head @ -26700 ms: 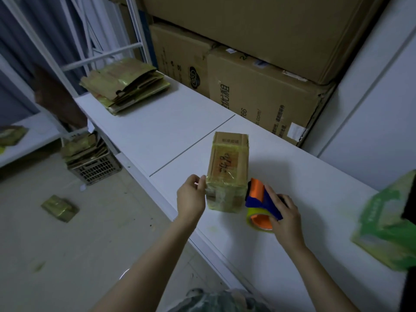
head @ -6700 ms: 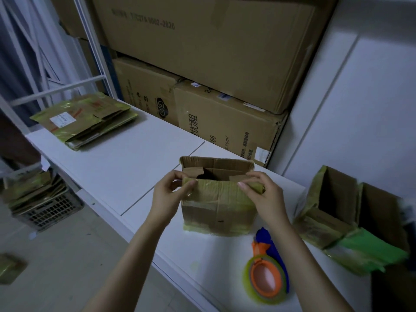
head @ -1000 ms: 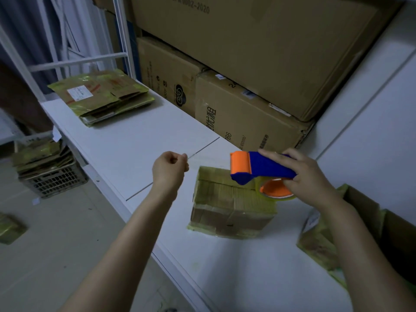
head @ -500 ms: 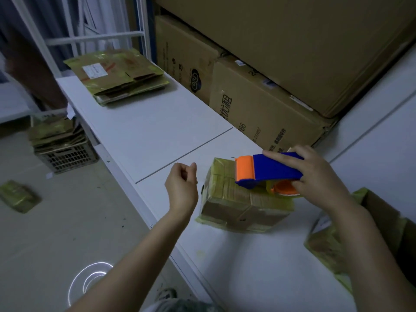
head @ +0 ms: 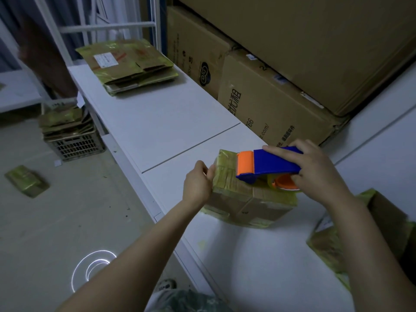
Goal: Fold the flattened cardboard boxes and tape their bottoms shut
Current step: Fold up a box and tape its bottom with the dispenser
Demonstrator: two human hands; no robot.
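The white table (head: 171, 131) ran along a wall of large stacked cartons (head: 270, 104), with a grey floor to its left. A small box (head: 243, 199), brown cardboard with yellow-green tape at its edges, stood on the table near the front edge, its flaps folded shut on top. The right hand (head: 319, 174) held a blue and orange tape dispenser (head: 270, 164) on top of the box, fingers (head: 279, 152) clamped over the blue body, orange end pointing left. The left hand (head: 197, 185) was at the box's upper left edge, its fingers curled and thumb against forefinger. Whether it pinched the edge or only pressed it could not be determined. A stack of flattened boxes (head: 130, 64) lay at the table's far end, well apart. An open box (head: 371, 233) sat at the right edge of view. On the floor stood a crate (head: 74, 143) holding more flattened cardboard.
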